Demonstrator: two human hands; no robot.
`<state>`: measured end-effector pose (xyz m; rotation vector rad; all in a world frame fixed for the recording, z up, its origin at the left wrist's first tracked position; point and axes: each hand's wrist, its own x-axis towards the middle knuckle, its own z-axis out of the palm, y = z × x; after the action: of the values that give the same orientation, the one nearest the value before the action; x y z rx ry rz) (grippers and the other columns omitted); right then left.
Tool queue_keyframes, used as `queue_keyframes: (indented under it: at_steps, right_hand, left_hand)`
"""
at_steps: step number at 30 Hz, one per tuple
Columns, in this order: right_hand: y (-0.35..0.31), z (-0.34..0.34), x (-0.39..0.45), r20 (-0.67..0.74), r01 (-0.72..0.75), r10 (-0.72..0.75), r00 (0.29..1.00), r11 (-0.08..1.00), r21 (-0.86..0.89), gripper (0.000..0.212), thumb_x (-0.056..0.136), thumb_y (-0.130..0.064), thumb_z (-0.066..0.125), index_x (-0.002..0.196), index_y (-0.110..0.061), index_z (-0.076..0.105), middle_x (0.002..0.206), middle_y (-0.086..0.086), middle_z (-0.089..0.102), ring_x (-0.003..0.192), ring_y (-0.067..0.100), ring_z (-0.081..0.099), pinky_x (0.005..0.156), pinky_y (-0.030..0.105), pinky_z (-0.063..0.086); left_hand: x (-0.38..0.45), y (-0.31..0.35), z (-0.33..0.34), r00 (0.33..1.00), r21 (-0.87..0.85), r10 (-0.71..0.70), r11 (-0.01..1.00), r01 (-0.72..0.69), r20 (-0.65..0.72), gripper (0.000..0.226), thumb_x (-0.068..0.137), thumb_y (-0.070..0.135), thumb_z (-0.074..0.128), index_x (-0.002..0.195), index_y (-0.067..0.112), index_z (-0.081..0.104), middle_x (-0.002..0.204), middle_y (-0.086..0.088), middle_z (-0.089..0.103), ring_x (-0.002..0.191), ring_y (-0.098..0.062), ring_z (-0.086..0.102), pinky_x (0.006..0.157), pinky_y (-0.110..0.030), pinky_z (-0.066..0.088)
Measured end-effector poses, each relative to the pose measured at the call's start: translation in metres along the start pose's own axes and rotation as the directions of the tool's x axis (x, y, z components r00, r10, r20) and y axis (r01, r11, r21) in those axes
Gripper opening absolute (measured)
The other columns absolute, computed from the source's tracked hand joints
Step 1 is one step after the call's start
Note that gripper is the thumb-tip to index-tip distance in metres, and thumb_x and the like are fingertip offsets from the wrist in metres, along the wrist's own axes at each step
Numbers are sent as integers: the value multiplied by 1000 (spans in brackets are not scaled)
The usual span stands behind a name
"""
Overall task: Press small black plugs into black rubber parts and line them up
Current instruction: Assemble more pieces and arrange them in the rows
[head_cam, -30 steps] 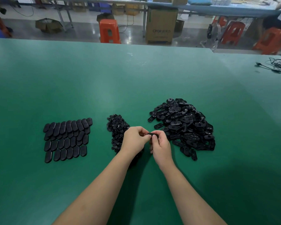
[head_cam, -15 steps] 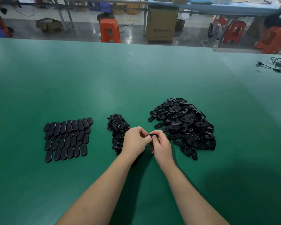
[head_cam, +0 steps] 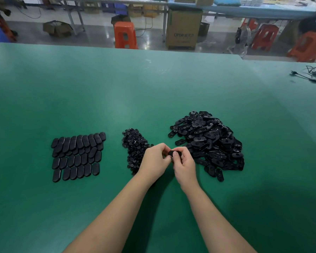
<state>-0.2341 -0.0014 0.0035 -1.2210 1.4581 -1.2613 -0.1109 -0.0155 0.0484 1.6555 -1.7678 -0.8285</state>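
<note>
My left hand (head_cam: 154, 161) and my right hand (head_cam: 184, 166) meet over the green table, both pinching one black oval rubber part (head_cam: 172, 153) between their fingertips. Whether a plug sits in it is hidden by my fingers. A small heap of black plugs (head_cam: 133, 145) lies just left of my left hand. A big loose pile of black rubber parts (head_cam: 208, 141) lies to the right of my right hand. Rows of lined-up oval parts (head_cam: 77, 156) lie flat at the left.
The green table (head_cam: 153, 88) stretches wide; its far edge runs along the top. Black cables (head_cam: 312, 75) lie at the far right. Beyond the edge stand orange stools (head_cam: 125, 34) and a cardboard box (head_cam: 183, 31) on the floor.
Both hands stay together on the same part. Only slight finger movement and a small shift of the view.
</note>
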Motion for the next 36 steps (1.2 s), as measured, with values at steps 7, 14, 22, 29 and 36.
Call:
queue_keyframes:
  at_steps: [7, 14, 22, 29, 36]
  right_hand:
    - [0, 4, 2, 19, -73, 71, 997, 991, 114, 12, 92, -25, 48, 99, -25, 57, 65, -11, 51, 69, 16, 47, 71, 42, 37]
    - [-3, 4, -2, 44, -5, 3, 999, 999, 53, 17, 100, -30, 45, 113, -34, 56, 69, -5, 64, 54, 13, 48, 53, 27, 40]
    - [-5, 5, -5, 37, -23, 25, 999, 999, -33, 16, 104, -20, 49, 107, -31, 60, 70, -7, 63, 55, 12, 46, 53, 33, 40]
    - [-8, 4, -6, 54, -25, 28, 998, 998, -57, 14, 105, -22, 51, 103, -29, 63, 69, -9, 63, 56, 16, 45, 53, 35, 37]
    - [-11, 4, -7, 50, -23, 27, 998, 996, -90, 14, 104, -21, 51, 102, -27, 63, 69, -8, 64, 53, 11, 45, 50, 31, 37]
  left_hand:
    - [-8, -9, -3, 966, 376, 257, 897, -231, -20, 26, 95, 30, 58, 120, 33, 63, 94, 7, 65, 88, -16, 63, 73, -33, 51]
    - [-13, -24, -28, 971, 413, 155, 908, -69, -180, 24, 91, 41, 58, 111, 29, 65, 99, 7, 66, 90, -16, 65, 70, -31, 49]
    - [-27, -113, -125, 771, 207, -319, 843, 497, -552, 24, 85, 44, 67, 100, 25, 70, 88, 0, 73, 82, -27, 66, 65, -31, 49]
    - [-28, -150, -154, 675, 132, -461, 762, 634, -576, 23, 87, 39, 69, 102, 22, 71, 81, 2, 64, 80, -26, 57, 65, -31, 43]
    - [-23, -136, -144, 710, 137, -361, 830, 540, -605, 19, 91, 37, 65, 102, 22, 71, 97, -5, 74, 93, -31, 66, 72, -35, 48]
